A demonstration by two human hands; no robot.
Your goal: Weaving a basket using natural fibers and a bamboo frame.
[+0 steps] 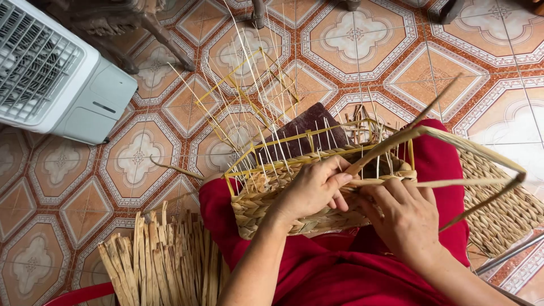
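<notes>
Basket (266,204), half-woven, sits mid-frame on your lap: left hand (311,190) pinches the straw strand (453,182) at the rim, right hand (405,218) grips it (keep tension even, seat each pass snug).

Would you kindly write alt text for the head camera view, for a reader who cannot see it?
Two bare hands, the left hand and the right hand, weave a straw strand into a half-made woven basket resting on a lap in red cloth. A bundle of dried straw strips lies on the patterned tile floor, near a white fan unit.
</notes>
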